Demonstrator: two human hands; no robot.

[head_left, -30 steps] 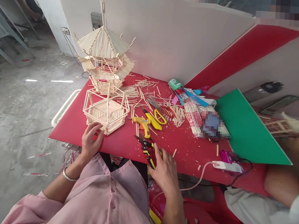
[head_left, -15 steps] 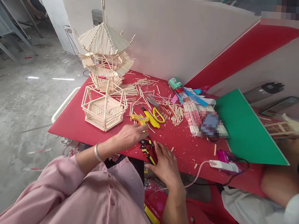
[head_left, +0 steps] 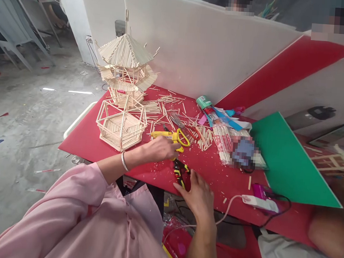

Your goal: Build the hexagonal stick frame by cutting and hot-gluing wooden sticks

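L hand (head_left: 162, 148) grips the glue gun (head_left: 162, 134) nr the desk's (head_left: 78, 141) front edge, R hand (head_left: 198, 193) is open by the cutters (head_left: 179, 172), & a quick swing left cd bump the stick frame (head_left: 121, 130) nr the front-left corner & snap it.

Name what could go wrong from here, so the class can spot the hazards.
The glue gun by the left hand points towards the open stick frame; its nozzle could knock the frame or, if hot, burn fingers.

The black-and-yellow pliers lie near the front edge of the red table, beside the right hand, and might get nudged off.
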